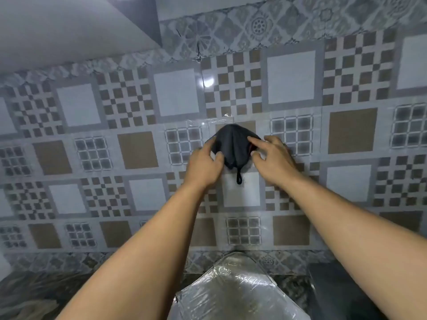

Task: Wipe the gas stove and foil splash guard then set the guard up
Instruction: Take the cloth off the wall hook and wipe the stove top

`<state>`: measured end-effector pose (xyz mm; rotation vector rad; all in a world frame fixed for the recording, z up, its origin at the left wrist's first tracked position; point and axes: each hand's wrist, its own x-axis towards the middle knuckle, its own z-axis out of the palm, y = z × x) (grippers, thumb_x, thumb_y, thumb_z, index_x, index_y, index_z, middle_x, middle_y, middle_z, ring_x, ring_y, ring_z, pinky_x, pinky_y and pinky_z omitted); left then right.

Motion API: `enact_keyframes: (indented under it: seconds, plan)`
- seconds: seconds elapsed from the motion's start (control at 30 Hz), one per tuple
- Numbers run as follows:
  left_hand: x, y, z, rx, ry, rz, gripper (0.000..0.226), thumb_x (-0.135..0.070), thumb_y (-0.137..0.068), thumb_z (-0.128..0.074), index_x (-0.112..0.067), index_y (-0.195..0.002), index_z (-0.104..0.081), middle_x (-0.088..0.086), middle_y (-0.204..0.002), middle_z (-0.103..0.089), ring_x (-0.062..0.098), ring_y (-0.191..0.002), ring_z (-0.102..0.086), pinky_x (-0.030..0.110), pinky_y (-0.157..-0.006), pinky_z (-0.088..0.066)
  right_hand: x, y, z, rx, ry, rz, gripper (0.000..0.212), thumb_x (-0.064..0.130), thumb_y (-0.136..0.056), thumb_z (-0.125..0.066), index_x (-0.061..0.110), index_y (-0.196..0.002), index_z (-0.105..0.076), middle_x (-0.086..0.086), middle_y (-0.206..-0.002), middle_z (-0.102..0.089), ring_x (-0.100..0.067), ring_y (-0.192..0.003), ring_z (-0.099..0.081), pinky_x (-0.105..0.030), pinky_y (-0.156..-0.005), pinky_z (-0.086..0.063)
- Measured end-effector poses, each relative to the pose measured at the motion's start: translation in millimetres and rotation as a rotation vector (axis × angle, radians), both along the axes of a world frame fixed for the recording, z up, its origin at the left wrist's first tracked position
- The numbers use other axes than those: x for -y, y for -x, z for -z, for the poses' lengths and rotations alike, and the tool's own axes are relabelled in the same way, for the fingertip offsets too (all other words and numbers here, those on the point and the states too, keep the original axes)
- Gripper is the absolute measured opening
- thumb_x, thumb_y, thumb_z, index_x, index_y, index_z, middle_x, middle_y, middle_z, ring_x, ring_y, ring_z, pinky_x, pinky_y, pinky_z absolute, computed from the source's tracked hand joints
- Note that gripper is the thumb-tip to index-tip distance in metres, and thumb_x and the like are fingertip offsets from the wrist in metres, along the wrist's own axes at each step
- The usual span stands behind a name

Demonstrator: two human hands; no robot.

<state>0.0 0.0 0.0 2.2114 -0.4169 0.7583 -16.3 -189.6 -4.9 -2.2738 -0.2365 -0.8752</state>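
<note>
A dark grey cloth [232, 145] hangs bunched against the tiled wall, a small loop dangling from its lower end. My left hand [204, 166] grips the cloth's left side, thumb curled over the fabric. My right hand [273, 158] touches its right edge, index finger laid on the cloth, thumb below it. The foil splash guard [233, 292], shiny and crinkled, stands below between my forearms at the bottom of the view. The gas stove is hidden.
The patterned tiled wall [138, 148] fills most of the view. A dark object [332, 287] sits at the bottom right beside the foil. A marbled dark countertop [34, 289] shows at the bottom left. A white ledge [69, 31] overhangs at the top left.
</note>
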Motion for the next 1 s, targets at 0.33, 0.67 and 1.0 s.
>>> enact_keyframes:
  seconds: [0.33,0.67,1.0]
  plan:
    - [8,-40,-7,-0.121,0.191,0.096,0.061,-0.025,-0.091,-0.064,-0.020,-0.147,-0.042,0.009,-0.142,-0.049,0.026,-0.126,-0.052,0.042,-0.108,-0.045,-4,-22,-10,-0.044,0.025,-0.011,0.050,0.029,-0.096,-0.057,0.022,-0.145,-0.046,-0.007,-0.141,-0.048,-0.028,-0.132,-0.043,-0.037,-0.111,-0.035]
    - [6,-30,-25,0.071,0.348,0.156,0.052,-0.002,-0.085,-0.068,-0.017,-0.134,-0.059,-0.001,-0.136,-0.050,0.019,-0.123,-0.053,0.040,-0.101,-0.053,-9,-19,-25,0.125,-0.209,-0.005,0.037,0.009,-0.090,-0.066,0.014,-0.127,-0.064,-0.005,-0.121,-0.062,-0.024,-0.114,-0.057,-0.032,-0.100,-0.047]
    - [27,29,-13,-0.072,0.422,0.293,0.050,0.005,-0.086,-0.061,-0.020,-0.130,-0.063,-0.007,-0.134,-0.051,0.014,-0.120,-0.053,0.032,-0.099,-0.053,11,40,-14,0.049,-0.442,-0.068,0.047,0.009,-0.090,-0.066,0.022,-0.134,-0.056,0.000,-0.137,-0.056,-0.015,-0.126,-0.051,-0.018,-0.092,-0.041]
